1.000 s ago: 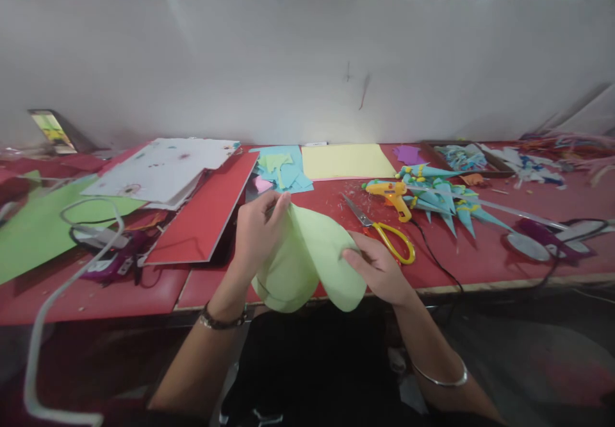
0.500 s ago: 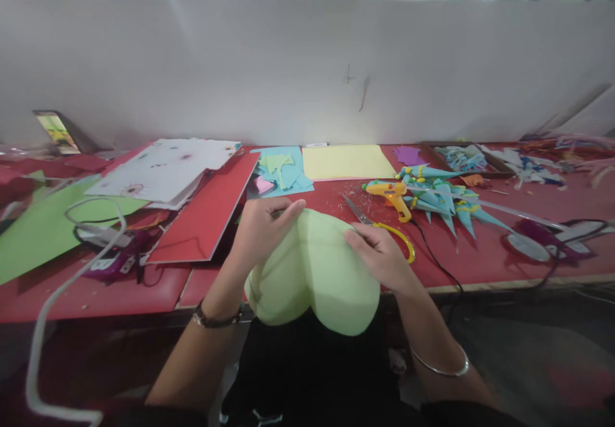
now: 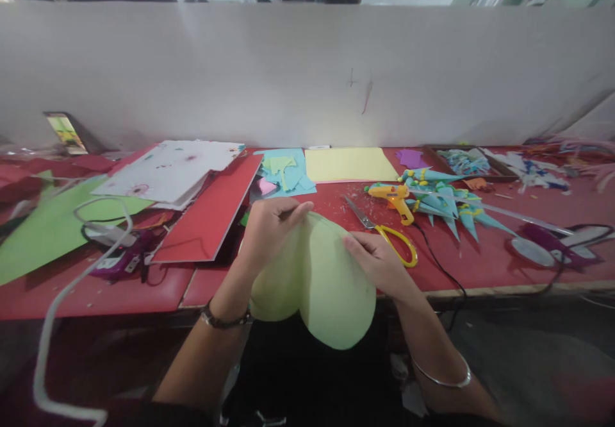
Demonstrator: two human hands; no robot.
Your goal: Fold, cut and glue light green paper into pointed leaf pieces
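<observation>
Paper, pale green with two rounded lobes, hangs between the hands at the near edge of the worktop. The left hand has its grip clamped at the top; the right hand pinches the right edge. Shaping or folding seems in hand; the next move likely calls for a firm left pinch. Rightward lie scissors, then a glue gun.

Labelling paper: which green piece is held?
The pale green, round-lobed paper in left hand and right hand; large green sheet and green scraps lie unheld.
</observation>
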